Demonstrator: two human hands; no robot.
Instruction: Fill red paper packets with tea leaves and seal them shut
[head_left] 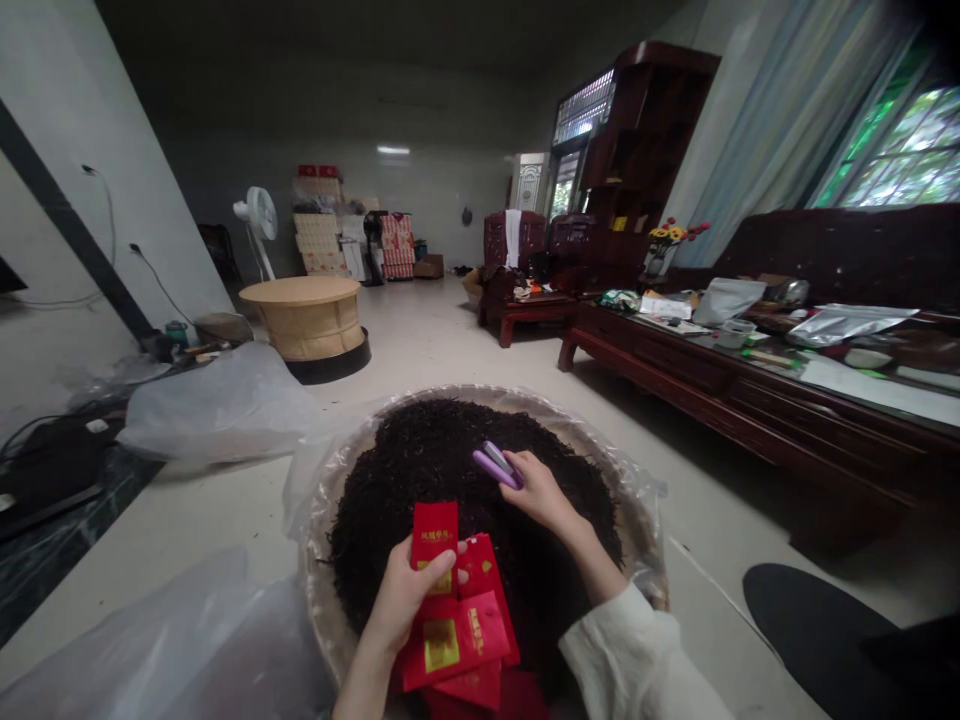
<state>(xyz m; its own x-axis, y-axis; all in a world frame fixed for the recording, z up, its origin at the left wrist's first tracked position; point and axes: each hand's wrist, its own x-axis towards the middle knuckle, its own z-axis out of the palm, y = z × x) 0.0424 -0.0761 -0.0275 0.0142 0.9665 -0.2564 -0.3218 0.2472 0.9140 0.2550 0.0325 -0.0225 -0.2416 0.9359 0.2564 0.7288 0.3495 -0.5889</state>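
In the head view my left hand (409,590) is closed on a red packet (435,530) with gold print, thumb across its front. Several more red packets (476,635) lie loosely overlapped just below and beside it, on top of dark, dry tea leaves (420,450). My right hand (536,487) grips a purple and grey stapler (496,466) over the leaves, apart from the packet. A wide round basket (319,590), lined with clear plastic, holds the leaves and stands right in front of me.
Clear plastic bags (217,405) lie on the floor at the left. A round woven drum-shaped stand (307,315) and a white fan (260,215) are beyond them. A long dark wooden table (675,365) with pouches and papers runs along the right. A black round seat (806,620) is near my right.
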